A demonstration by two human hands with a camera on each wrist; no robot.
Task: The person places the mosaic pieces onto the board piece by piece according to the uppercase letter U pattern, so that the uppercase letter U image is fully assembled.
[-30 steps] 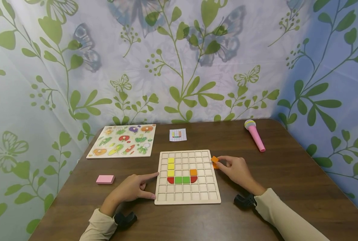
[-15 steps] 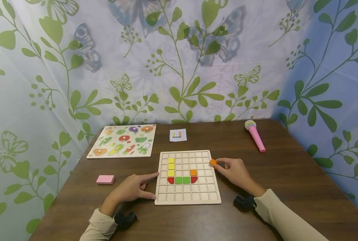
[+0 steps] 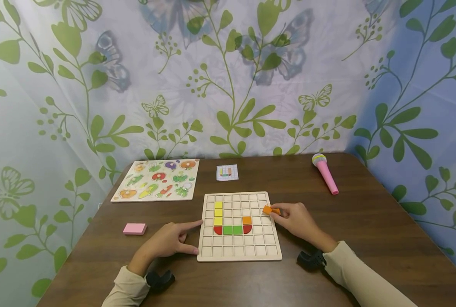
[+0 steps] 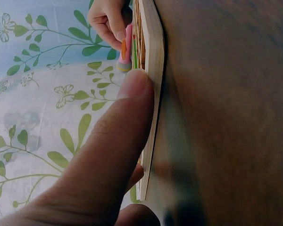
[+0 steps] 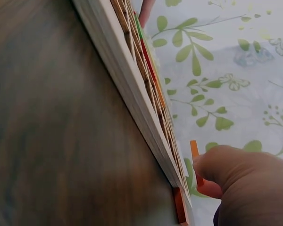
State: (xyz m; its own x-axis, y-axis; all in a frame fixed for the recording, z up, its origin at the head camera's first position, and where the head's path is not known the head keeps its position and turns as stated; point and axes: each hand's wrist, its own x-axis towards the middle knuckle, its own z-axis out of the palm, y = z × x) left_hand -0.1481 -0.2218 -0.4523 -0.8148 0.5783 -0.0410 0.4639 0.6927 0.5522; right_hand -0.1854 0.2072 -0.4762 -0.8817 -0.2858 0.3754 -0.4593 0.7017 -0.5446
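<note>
A square wooden grid board lies mid-table. In its cells sit three yellow tiles in a column, two red rounded-corner tiles, two green tiles and one orange tile. My right hand pinches another orange square tile between thumb and finger, raised over the board's right edge. One more orange tile rests on the table against that edge, partly hidden by my fingers in the head view. My left hand touches the board's left edge with extended index finger and thumb.
Behind the board lies a small pattern card. A vegetable puzzle board occupies the back left, with a pink block in front of it. At the back right is a pink toy microphone. A patterned curtain surrounds the table.
My right hand has carried the orange tile leftward, from beside the board to above its right edge. The left hand and the placed tiles stay where they were.
</note>
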